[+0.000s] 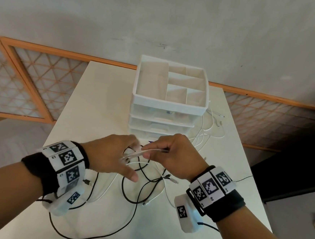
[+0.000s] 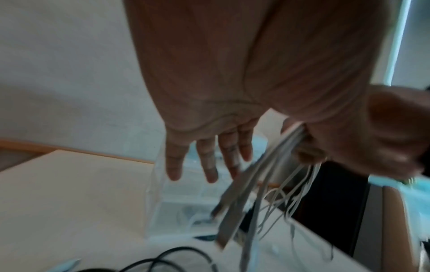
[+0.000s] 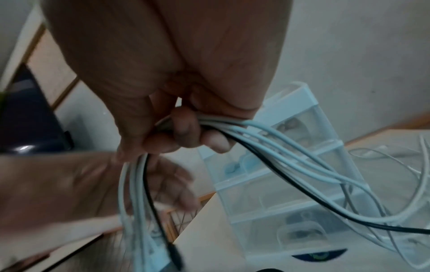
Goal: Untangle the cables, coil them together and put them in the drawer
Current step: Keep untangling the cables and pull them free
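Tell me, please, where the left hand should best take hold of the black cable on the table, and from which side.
Probably at the raised loop of the black cable just under the left hand. Come from above with the fingers: that arc lies apart from the white strands, while its far part runs into the bundle the right hand grips.

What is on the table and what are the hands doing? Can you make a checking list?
Surface: white table, cables spread over it.
Job's things: bundle of cables, white with one black, held up; drawer unit at the back, drawers look closed.
Clutter: nothing seen.
Hands: right hand grips the bundle; left hand spread beside it, fingers straight.
Cables: loose black cable loops near the front; thin white cables lie right of the drawers.
Surroundings: grey wall, orange lattice panels.
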The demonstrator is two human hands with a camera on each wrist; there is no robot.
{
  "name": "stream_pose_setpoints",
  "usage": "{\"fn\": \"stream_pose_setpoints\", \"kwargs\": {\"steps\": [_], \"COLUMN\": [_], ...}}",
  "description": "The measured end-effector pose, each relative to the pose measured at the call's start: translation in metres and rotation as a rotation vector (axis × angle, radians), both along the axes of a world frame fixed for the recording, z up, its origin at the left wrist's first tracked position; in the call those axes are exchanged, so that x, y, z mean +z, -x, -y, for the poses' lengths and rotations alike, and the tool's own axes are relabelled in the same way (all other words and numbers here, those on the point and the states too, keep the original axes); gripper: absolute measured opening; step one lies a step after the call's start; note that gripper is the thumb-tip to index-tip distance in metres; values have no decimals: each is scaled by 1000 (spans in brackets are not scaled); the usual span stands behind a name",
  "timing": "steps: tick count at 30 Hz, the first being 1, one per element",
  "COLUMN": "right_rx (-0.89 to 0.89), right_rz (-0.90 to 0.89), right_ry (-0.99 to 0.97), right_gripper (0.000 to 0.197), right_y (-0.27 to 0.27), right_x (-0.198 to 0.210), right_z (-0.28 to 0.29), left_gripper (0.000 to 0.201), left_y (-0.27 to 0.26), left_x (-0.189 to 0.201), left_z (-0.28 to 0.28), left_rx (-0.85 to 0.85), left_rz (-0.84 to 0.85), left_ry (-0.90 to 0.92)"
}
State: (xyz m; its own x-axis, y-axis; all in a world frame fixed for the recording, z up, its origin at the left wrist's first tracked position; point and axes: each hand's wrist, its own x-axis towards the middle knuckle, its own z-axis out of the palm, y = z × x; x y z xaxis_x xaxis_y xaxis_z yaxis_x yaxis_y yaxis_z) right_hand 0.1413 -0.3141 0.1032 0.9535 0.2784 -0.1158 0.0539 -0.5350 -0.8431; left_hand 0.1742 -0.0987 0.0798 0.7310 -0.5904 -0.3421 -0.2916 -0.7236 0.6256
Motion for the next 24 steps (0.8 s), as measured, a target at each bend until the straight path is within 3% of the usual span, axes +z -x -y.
{"fn": "stream_pose_setpoints", "kwargs": {"steps": [1,2,4,5,7,9,11,12,14,17,21,24], "right_rx": [30,67,134,136,87,34,-39,-97,-188,-279,-533,-690], "right_rz": [21,67,184,214,249,248,98,-14,-140,-60,-115,-62], "right_ry": [-11,-27,-84,-108,-26,252,514,640,902,1216,1169,821], "right_gripper": [13,13,13,14,19,20,13,19,38,44,50,53], "right_y": [1,3,7,7,0,-8,-14,-15,-19,-31,-61,-89], "right_x": [0,2,7,10,12,4,-11,-20,-39,-44,-20,0], "right_z": [-3,-6,-11,-11,-1,22,50,63,85,108,130,141], "left_gripper": [81,86,68,62,69,67,57,56,59,61,55,60], "left_y": [-1,-2,1,5,9,4,-11,-19,-30,-26,-18,-23], "left_x": [7,12,19,21,26,33,45,52,65,72,57,34], "left_z": [4,8,15,19,20,16,3,-4,-13,-9,5,2], "left_rx": [21,45,51,67,150,288,442,493,544,496,417,390], "left_rz": [-76,-157,-298,-298,-177,18,120,150,181,182,193,152], "left_ry": [104,223,431,450,420,444,554,623,731,726,490,357]}}
